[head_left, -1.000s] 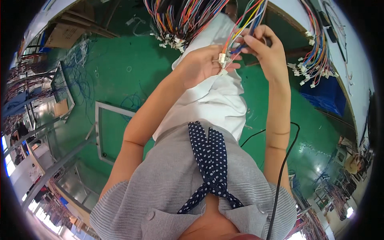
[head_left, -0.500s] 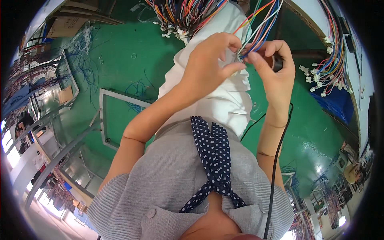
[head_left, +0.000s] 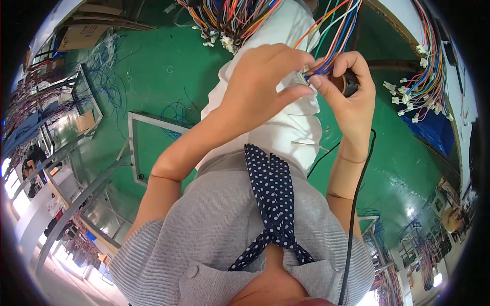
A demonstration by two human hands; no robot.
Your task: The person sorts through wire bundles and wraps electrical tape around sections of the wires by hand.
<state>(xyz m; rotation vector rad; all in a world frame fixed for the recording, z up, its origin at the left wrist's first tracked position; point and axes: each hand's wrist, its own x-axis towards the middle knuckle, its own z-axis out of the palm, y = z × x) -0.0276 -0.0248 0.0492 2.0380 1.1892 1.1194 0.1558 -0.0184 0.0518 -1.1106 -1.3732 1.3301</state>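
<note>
A bundle of coloured wires [head_left: 333, 43] runs down from the top into my right hand [head_left: 352, 84], whose thumb and fingers are closed around it. A roll of dark tape [head_left: 350, 84] sits inside the curl of the same hand, against its palm. Just left of the right thumb tip, a small pale connector [head_left: 302, 77] shows at the wire ends. My left hand [head_left: 268, 76] reaches to this spot, its curved fingers by the connector and wires and its thumb held apart below them. Some left fingertips are hidden, and I see nothing clearly gripped there.
More wires with white connectors hang at the top left [head_left: 229, 23] and over the table edge at the right [head_left: 416, 97]. A blue bag [head_left: 431, 130] lies beneath the right bunch. A metal frame [head_left: 133, 145] stands on the green floor. A black cable [head_left: 356, 199] passes along my right arm.
My left thumb and fingers have spread a little further apart. The wires have shifted slightly and bunch closer at my right hand, where more of the tape roll shows.
</note>
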